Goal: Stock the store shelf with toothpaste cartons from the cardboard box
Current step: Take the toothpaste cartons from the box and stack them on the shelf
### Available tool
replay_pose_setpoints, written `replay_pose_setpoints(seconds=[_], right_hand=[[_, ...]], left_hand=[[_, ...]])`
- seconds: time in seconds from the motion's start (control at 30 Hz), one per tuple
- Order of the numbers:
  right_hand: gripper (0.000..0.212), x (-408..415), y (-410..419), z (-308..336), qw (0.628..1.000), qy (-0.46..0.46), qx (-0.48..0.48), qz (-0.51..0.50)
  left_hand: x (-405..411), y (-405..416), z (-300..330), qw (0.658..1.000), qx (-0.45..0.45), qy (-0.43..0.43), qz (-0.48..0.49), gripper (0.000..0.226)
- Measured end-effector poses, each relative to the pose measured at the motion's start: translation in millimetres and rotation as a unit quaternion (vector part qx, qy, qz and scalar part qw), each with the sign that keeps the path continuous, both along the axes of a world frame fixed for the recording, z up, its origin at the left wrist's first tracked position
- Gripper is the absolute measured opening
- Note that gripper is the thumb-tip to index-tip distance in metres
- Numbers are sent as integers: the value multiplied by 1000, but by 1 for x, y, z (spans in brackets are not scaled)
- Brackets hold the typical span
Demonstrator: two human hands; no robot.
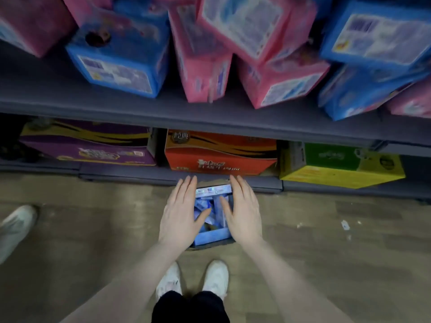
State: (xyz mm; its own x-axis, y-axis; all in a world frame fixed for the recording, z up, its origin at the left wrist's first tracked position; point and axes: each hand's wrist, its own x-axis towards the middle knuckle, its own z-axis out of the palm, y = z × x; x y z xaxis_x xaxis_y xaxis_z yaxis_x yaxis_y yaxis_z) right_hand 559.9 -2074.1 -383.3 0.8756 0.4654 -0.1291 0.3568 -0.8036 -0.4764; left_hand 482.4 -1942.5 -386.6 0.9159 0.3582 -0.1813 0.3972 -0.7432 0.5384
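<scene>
Shelving (163,110) in dark grey fills the top half of my view, its upper shelf crowded with pink packs (203,66) and blue packs (121,54), tilted against each other and too blurred for me to read. Under that shelf, on the bottom tier, stand three big cartons side by side: a purple one (91,145) to the left, an orange one (219,152) in the middle, a green and yellow one (342,166) to the right. The floor (93,229) below is pale wood-look planking with a few white scraps (345,224) lying on it at the right. A light shoe (16,224) of another person shows at the left edge.

The blue box (211,238) sits on the floor just in front of the orange carton, open at the top, between my two hands. Inside it I see a jumble of blue and white toothpaste cartons (213,213), their print too blurred to make out.

My left hand (180,215) lies at the box's left side, fingers straight and together, thumb reaching in over the opening; it grasps nothing. My right hand (242,210) mirrors it at the right side, fingers straight, thumb over the opening, likewise released. I cannot tell whether either palm touches the box walls.

My white shoes (193,280) stand just behind the box
</scene>
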Motion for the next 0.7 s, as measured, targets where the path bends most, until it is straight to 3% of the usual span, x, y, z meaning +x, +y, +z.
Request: replay_pose_setpoints(seconds=[0.13, 0.33, 0.47, 0.57, 0.7], right_hand=[[54, -9, -3, -88, 999, 42, -26, -1], [62, -17, -9, -190, 986, 120, -110, 43], [70, -9, -10, -223, 960, 217, -174, 38], [82, -3, -6, -238, 932, 286, -204, 93], [88, -4, -10, -258, 914, 304, -243, 113]], left_hand=[[-5, -5, -81, 999, -1, 45, -12, 85], [-11, -16, -180, 991, -9, 125, -47, 91], [-13, -20, -223, 978, -16, 199, -67, 108], [-8, -24, -243, 959, -40, 270, -81, 119], [1, -26, -262, 932, -59, 339, -115, 126]])
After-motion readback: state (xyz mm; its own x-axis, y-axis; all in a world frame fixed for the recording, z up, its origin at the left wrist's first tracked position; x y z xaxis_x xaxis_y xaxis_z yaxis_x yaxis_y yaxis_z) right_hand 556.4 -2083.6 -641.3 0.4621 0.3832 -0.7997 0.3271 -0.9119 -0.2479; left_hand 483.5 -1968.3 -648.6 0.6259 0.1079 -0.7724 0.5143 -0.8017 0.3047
